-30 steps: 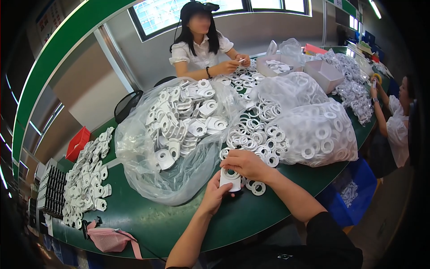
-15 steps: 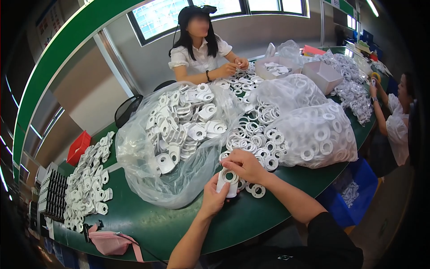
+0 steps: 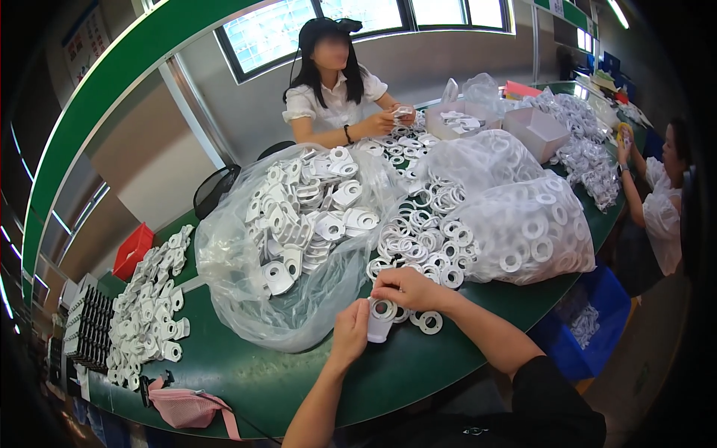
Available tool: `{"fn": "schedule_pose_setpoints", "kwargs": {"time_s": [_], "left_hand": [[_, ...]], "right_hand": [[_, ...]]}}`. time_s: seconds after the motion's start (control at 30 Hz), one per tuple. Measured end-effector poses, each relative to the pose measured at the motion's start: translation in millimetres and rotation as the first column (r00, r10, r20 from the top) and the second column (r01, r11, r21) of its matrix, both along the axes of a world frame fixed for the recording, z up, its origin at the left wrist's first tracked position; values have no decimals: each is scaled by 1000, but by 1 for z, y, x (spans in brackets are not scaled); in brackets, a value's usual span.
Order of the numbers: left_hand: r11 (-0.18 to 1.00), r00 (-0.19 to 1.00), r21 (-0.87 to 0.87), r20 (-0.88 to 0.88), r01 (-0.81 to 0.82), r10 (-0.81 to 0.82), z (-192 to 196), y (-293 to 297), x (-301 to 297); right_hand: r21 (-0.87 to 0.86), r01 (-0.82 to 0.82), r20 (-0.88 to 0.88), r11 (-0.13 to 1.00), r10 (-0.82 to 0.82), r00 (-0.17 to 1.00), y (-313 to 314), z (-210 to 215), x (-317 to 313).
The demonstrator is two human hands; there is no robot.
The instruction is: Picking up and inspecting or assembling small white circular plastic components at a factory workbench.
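A white bracket-like part with a round hole (image 3: pixel 382 329) is held upright between my two hands, over the near edge of the table. My left hand (image 3: pixel 349 330) is closed round its left side, thumb uppermost. Above, my right hand (image 3: pixel 408 290) has its fingers bent and pinched at the part's upper rim, by the ring-shaped end; the fingertips are partly hidden. Just beyond my hands lies a heap of loose white rings (image 3: pixel 422 235). One ring (image 3: pixel 430 322) rests alone to the right of the part.
An open clear bag of white brackets (image 3: pixel 314 205) fills the table's middle. To its right stands a bag of rings (image 3: pixel 530 231). More brackets (image 3: pixel 153 306) lie left, near a red bin (image 3: pixel 134 250) and pink pouch (image 3: pixel 187 405). Co-workers sit across and at right, above a blue crate (image 3: pixel 590 321).
My left thumb has slid off the part's front face to its upper left edge. The part has moved slightly down. The co-worker across now holds a white part up.
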State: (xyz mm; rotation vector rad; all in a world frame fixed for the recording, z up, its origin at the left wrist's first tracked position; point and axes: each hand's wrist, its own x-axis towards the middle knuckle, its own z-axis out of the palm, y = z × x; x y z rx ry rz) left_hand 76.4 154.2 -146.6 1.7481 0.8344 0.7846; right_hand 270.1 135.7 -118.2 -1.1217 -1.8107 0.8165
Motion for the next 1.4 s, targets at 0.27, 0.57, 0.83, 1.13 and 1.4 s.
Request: {"fn": "schedule_pose_setpoints", "kwargs": {"time_s": [0.27, 0.57, 0.83, 1.13, 1.4], "left_hand": [[989, 990, 98, 97, -109, 99, -3, -6, 10], [978, 891, -205, 439, -28, 118, 14, -22, 18], [993, 985, -79, 143, -85, 96, 15, -7, 7], [916, 952, 353, -166, -188, 259, 13, -3, 2], [917, 952, 330, -127, -223, 278, 9, 8, -5]], "right_hand": [[7, 26, -206, 1000, -24, 978, 5, -10, -8], [-153, 107, -460, 982, -167, 872, 7, -13, -15], [16, -85, -115, 996, 87, 990, 3, -9, -6], [73, 46, 70, 996, -51, 996, 1, -17, -15], [85, -54, -180, 995, 69, 981, 7, -27, -21]]}}
